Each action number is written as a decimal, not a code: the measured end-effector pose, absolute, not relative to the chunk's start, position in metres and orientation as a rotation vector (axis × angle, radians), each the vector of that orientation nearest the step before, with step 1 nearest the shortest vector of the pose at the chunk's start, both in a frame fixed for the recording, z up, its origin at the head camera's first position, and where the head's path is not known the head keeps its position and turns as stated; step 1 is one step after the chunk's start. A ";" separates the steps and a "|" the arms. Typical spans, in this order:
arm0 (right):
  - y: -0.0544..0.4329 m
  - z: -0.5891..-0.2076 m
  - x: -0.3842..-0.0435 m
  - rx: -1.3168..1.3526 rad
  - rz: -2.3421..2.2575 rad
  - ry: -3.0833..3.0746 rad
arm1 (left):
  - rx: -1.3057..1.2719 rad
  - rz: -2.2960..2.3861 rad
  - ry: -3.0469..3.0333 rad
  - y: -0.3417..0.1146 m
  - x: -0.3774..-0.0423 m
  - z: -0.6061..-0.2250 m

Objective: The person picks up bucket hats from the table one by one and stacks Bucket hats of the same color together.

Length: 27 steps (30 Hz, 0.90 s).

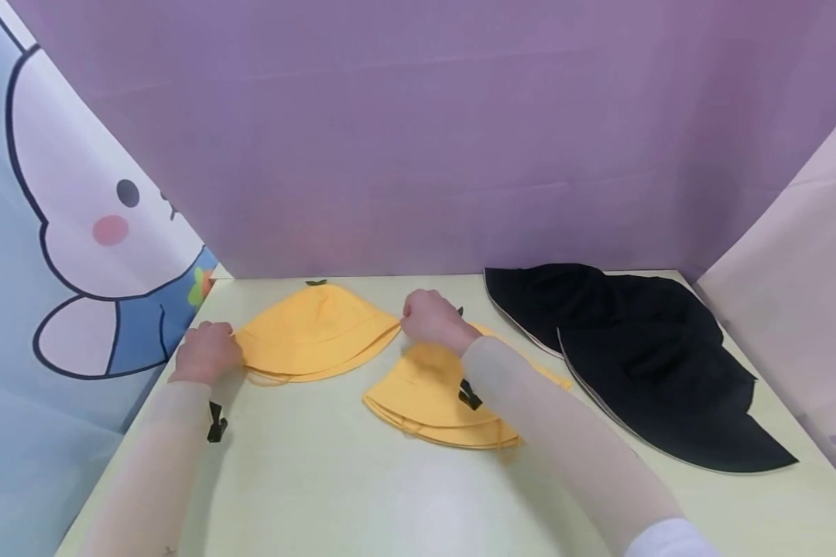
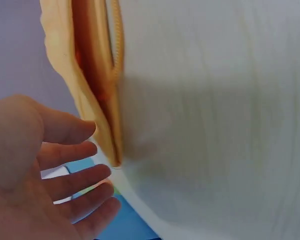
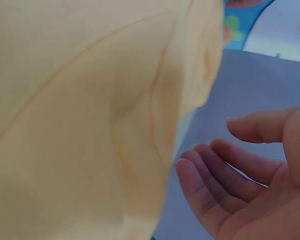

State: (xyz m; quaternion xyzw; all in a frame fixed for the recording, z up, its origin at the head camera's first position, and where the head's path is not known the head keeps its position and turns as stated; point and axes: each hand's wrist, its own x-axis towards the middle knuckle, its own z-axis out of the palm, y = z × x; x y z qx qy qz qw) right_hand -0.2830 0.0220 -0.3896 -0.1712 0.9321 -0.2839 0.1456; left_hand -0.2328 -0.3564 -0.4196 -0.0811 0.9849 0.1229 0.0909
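Left hand [image 1: 209,353], right hand [image 1: 437,320] — fingers and thumbs apart — beside leaf-topped yellow hat [image 1: 315,333].

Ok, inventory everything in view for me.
Table: one, cream, below
Far hat: one, yellow, rear left
Leaf: one, green, atop it
Near hat: at least one, yellow, centre
Cords: several, yellow, at brims
Black hats: two, black, overlapping, right
Backdrop: one, purple, behind
Left panel: one, blue with cartoon, left
Right panel: one, pale, right
Wrist gear: count unclear, black, wrists
Sleeves: two, pale, forearms
Left grip: one, Far hat's left edge
Right grip: one, Far hat's right edge
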 end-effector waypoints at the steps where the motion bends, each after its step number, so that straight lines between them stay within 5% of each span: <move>1: 0.018 -0.392 -0.287 -0.482 -0.813 2.677 | -0.257 0.372 2.911 -0.359 -0.234 -0.421; 14: 0.001 -0.418 -0.313 -0.370 -0.833 2.616 | -0.255 0.467 2.884 -0.358 -0.243 -0.428; 27: -0.012 -0.418 -0.304 -0.138 -1.034 2.631 | -0.298 0.441 2.875 -0.358 -0.238 -0.428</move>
